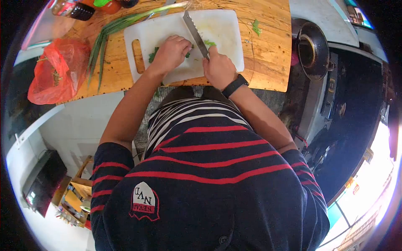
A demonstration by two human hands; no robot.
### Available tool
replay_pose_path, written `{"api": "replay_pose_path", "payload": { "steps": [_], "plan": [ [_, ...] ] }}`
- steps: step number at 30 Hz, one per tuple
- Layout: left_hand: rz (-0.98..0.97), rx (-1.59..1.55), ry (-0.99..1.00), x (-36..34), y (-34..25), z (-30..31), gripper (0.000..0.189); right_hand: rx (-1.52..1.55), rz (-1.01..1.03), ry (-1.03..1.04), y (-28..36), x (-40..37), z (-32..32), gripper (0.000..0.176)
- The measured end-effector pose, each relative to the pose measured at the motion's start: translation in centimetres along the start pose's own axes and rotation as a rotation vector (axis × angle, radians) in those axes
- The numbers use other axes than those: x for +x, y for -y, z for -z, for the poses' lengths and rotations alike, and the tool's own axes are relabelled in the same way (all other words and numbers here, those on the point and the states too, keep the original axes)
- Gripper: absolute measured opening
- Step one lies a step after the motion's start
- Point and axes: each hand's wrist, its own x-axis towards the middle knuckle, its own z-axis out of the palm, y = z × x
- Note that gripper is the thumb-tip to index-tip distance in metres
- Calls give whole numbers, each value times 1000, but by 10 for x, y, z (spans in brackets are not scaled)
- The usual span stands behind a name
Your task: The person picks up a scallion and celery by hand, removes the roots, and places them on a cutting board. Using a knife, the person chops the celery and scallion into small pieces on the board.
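On the white cutting board (226, 25), my left hand (171, 53) presses down with its fingers curled over dark green leaves (153, 55), which stick out on both sides. My right hand (220, 69) is wrapped round the handle of a knife. The knife's blade (195, 33) points up and to the left across the board, to the right of my left hand. Small light green pieces (209, 43) lie beside the blade. Long green onions (109, 30) run along the board's left and far edges.
A red plastic bag (56, 73) sits at the left of the wooden table (268, 54). Jars (79, 10) stand at the far left. A green leaf scrap (256, 27) lies right of the board. Beyond the table's right edge is a black wok (312, 50).
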Motion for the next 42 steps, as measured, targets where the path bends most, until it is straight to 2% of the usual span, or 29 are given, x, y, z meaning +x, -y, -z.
{"api": "replay_pose_path", "payload": {
  "steps": [4, 6, 11, 13, 15, 17, 20, 22, 25, 28, 34, 37, 39, 42],
  "plan": [
    [-30, 2, 20, 3, -4, -4, 9, -24, 24, -34, 4, 3, 1, 24],
    [-42, 23, 30, 4, -3, -5, 9, -18, -38, 21, 9, 1, 8, 25],
    [-45, 53, 120, 4, -5, 2, 10, 9, -50, 6, 4, 2, -19, 25],
    [-57, 58, 75, 4, -3, -1, 9, -10, -68, 11, 4, 6, -17, 25],
    [-77, 42, 38, 2, -2, -4, 9, 23, 52, -57, 3, 9, -9, 25],
    [-92, 31, -11, 3, 3, -6, 9, 26, 20, -43, 2, 9, -18, 24],
    [-49, 1, -7, 4, 3, -10, 11, 15, -21, -41, 2, 13, -24, 24],
    [-54, 38, 73, 3, 2, -5, 13, 14, -9, -49, 9, 13, -21, 24],
    [-57, 48, 47, 3, -2, 1, 12, 52, 5, -28, 10, 12, -15, 25],
    [-58, 35, 10, 2, 2, -5, 12, 3, -93, -32, 8, 11, -25, 25],
    [-76, 55, 49, 0, 6, -3, 11, 18, 3, -43, 9, 9, -22, 26],
    [-49, -4, -5, -1, 7, -9, 11, 22, -51, -53, 5, 12, -31, 26],
    [-54, -13, 15, -5, 8, -8, 12, 22, -15, -63, 5, 16, -30, 20],
    [-76, -1, 43, 1, 6, -2, 13, 7, -57, -53, 7, 17, -28, 22]
  ]
}}
